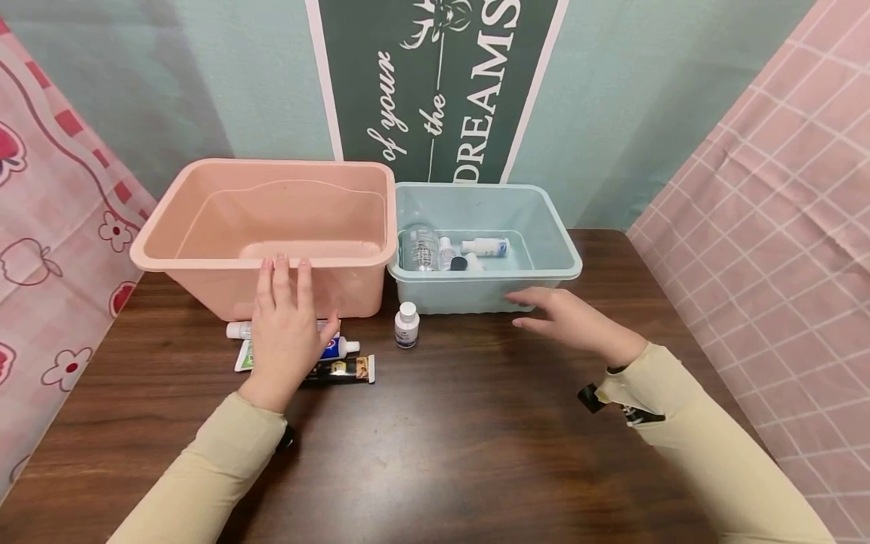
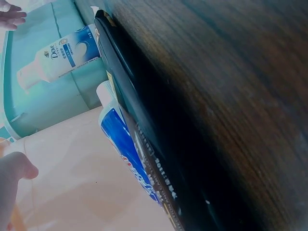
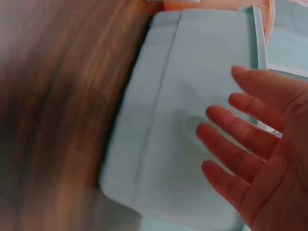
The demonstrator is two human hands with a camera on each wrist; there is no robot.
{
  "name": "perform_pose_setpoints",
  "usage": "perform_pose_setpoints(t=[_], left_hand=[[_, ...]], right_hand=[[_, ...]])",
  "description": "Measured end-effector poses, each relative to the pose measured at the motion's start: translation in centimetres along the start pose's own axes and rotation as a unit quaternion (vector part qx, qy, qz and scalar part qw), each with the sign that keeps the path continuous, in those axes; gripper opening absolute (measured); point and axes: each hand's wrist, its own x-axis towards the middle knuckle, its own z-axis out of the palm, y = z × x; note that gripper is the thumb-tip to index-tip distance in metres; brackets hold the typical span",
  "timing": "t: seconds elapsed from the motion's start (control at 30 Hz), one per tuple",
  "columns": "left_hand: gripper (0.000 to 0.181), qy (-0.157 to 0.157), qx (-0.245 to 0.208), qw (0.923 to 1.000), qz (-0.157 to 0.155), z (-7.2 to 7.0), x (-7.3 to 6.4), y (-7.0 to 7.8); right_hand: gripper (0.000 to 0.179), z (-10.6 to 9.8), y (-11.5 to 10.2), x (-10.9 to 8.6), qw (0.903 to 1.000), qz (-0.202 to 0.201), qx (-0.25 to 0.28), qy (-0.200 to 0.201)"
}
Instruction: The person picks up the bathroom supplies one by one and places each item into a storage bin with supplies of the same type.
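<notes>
left hand, fingers straight, partly hides tubes. right hand, fingers loose, is by a blue bin. a bottle stands between.

I see my beige sleeves low down, a peach tub left of centre, and white-gridded pink cloth far right.

Dark wood-grain table. Pink bin at back left; blue bin beside it, on right. White bottle upright in front, near where bins meet. Before pink bin, lying crosswise: white tube, blue tube, black tube foremost.
</notes>
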Motion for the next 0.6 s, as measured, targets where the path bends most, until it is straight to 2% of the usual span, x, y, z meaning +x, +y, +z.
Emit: perform_pose_setpoints(t=[0.07, 0.17, 0.4, 0.6], left_hand=[[0.087, 0.0, -0.001, 1.0, 0.0, 0.1, 0.0, 0.1], [0.086, -0.001, -0.004, 1.0, 0.0, 0.2, 0.0, 0.1], [0.086, 0.0, -0.001, 1.0, 0.001, 0.2, -0.1, 0.0], [0.086, -0.001, 0.0, 1.0, 0.003, 0.3, -0.1, -0.1]], right_hand=[[0.043, 0.7, 0.3, 0.0, 0.9987, 0.011, 0.05, 0.001], [0.043, 1.7, 0.7, 0.1, 0.9909, 0.032, 0.131, 0.001], [0.042, 3.9, 1.4, 0.9, 0.9599, 0.068, 0.271, 0.02], [0.041, 5.6, 1.7, 1.5, 0.9351, 0.082, 0.343, 0.036]])
